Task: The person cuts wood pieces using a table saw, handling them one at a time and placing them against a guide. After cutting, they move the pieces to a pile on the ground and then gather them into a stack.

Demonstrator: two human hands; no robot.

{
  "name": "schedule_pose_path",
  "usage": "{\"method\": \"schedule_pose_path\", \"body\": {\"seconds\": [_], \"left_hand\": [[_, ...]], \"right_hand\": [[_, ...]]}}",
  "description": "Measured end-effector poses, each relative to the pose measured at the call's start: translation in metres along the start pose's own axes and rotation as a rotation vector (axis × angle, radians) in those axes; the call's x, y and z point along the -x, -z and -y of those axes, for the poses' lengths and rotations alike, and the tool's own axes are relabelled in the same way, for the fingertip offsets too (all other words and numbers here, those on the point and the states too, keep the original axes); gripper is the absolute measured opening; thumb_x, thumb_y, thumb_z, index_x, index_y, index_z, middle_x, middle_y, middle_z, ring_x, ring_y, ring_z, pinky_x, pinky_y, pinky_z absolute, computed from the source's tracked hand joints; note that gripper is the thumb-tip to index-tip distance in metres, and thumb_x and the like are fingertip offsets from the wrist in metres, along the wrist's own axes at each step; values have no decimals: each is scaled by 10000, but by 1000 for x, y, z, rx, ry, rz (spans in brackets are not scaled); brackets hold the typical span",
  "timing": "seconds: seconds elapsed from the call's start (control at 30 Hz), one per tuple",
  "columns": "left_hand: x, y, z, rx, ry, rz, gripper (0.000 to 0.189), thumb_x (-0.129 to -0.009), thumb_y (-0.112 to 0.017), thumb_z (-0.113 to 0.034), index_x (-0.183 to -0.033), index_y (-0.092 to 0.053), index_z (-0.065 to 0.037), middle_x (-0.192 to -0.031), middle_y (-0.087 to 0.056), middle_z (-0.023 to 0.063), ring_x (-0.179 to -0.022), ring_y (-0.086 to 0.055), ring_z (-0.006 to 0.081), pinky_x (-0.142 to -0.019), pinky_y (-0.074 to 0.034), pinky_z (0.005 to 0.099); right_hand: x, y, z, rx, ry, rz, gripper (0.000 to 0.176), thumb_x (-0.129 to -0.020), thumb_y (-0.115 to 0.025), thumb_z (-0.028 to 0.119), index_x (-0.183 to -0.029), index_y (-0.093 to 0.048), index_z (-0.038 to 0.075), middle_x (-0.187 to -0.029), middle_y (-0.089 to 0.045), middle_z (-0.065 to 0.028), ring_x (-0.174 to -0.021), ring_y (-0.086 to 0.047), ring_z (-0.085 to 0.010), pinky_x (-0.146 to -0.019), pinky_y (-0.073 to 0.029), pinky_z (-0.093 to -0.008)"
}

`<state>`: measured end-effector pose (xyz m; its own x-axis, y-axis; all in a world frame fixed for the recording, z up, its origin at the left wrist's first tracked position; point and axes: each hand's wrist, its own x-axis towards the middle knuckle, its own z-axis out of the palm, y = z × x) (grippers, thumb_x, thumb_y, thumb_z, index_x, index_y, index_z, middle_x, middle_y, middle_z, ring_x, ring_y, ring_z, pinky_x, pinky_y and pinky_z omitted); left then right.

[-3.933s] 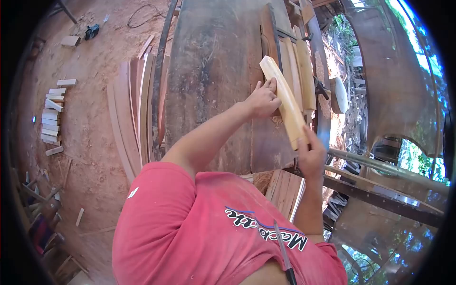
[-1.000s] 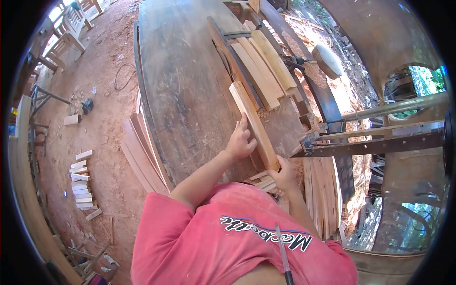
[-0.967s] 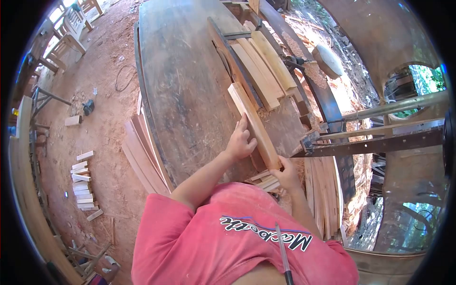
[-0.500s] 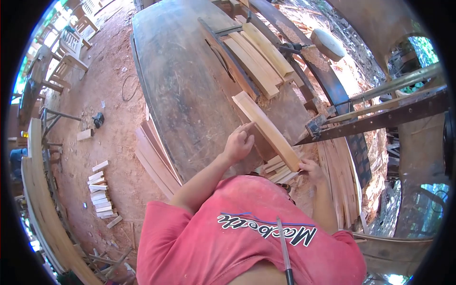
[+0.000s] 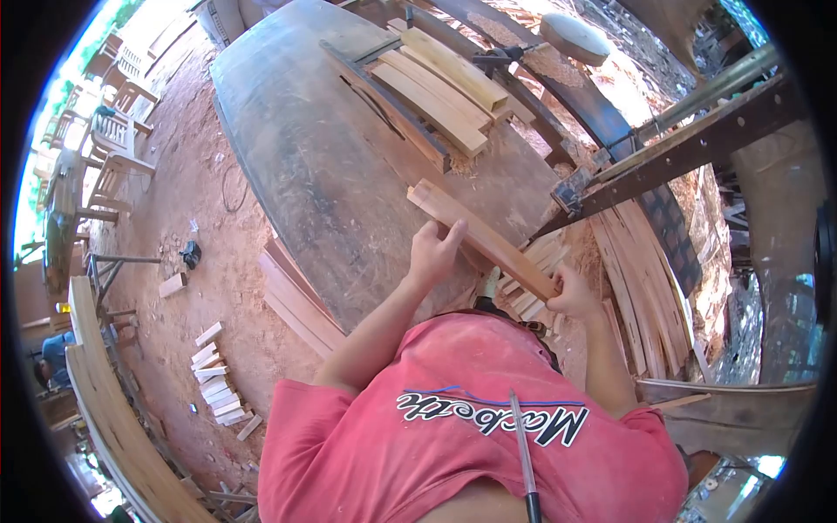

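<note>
Planed wooden batten (image 5: 488, 240) held obliquely between the hands, its long axis running from the right fingers, at the near end, forward and to the left past the left fingers. The right hand (image 5: 575, 295), the closer of the two to the near end, pinches that end between thumb and fingers. The left hand (image 5: 433, 255) lies along the batten's left side, short of the far end; its thumb meets the edge and its other fingers are curled, though whether they close beneath the wood cannot be told. The batten is straight, smooth-faced and pale reddish brown, with a lighter, squared far end. Beyond the left fingers spreads the scuffed table (image 5: 296, 131); farther forward, a dark-edged wooden fence (image 5: 390, 103) stands beside a stack of pale slats (image 5: 436, 100), both roughly parallel to the batten.
</note>
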<state>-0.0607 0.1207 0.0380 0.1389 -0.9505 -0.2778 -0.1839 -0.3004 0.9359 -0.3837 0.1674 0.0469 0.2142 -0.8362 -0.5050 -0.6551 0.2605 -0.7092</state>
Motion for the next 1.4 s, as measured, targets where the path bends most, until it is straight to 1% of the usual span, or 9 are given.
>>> {"method": "schedule_pose_path", "body": {"seconds": [0.13,0.2,0.3,0.47,0.53,0.83,1.13,1.33,1.4], "left_hand": [[-1,-16,12,128,-14,-43,409,-895,-699,-317,-1015,-666,73,-957,-716,162,-861,-683,199,-766,-529,323],[-1,-23,15,473,-21,128,334,-904,-712,-220,-1068,-644,62,-995,-705,113,-893,-664,163,-789,-533,295],[15,-38,5,521,-99,411,278,-881,-735,-127,-1073,-642,50,-1004,-704,92,-915,-666,154,-804,-538,282],[32,-74,-27,323,-399,490,259,-843,-770,-95,-1060,-683,15,-979,-721,62,-899,-676,131,-788,-552,278],[33,-81,-32,153,-526,472,256,-835,-779,-108,-1050,-697,4,-967,-727,54,-882,-680,124,-777,-556,281],[27,-94,-22,138,-301,369,269,-793,-812,-198,-967,-721,-15,-899,-722,114,-827,-708,198,-725,-557,324],[25,-79,-29,73,-187,312,336,-845,-788,-233,-1022,-693,37,-915,-729,79,-836,-666,112,-750,-536,282],[22,-77,-29,69,-71,325,295,-865,-746,-191,-1025,-686,49,-946,-723,85,-860,-658,117,-772,-522,275],[19,-77,-21,462,31,450,265,-854,-732,-148,-1035,-686,40,-965,-717,94,-891,-658,130,-805,-511,271]], "right_hand": [[10,-29,5,-83,-10,-219,442,-582,-733,46,-986,-557,9,-872,-577,-114,-896,-592,-270,-796,-468,-334],[5,-38,-23,18,88,-284,499,-581,-747,34,-1043,-559,18,-966,-591,-132,-966,-595,-289,-838,-475,-359],[3,-33,-36,137,156,-298,614,-573,-773,24,-1149,-561,28,-1106,-611,-161,-1083,-588,-328,-922,-472,-392],[10,-26,-80,166,21,-240,707,-561,-795,37,-1226,-555,29,-1186,-611,-175,-1153,-572,-330,-979,-457,-383],[18,-27,-85,135,2,-282,701,-527,-801,48,-1195,-589,38,-1068,-637,-154,-1043,-610,-303,-912,-478,-362],[42,-10,-62,120,-164,-99,584,-563,-727,28,-1133,-600,15,-1026,-654,-186,-1011,-635,-331,-863,-503,-396],[50,3,-32,7,-229,-2,528,-583,-716,36,-1093,-581,4,-972,-648,-193,-915,-654,-318,-786,-520,-406],[58,2,-26,193,-115,-122,515,-592,-748,69,-1069,-565,7,-993,-624,-203,-972,-626,-349,-828,-499,-421],[60,-7,-32,182,-46,-266,518,-585,-755,71,-1060,-558,14,-987,-615,-197,-977,-611,-367,-836,-488,-426]]}}
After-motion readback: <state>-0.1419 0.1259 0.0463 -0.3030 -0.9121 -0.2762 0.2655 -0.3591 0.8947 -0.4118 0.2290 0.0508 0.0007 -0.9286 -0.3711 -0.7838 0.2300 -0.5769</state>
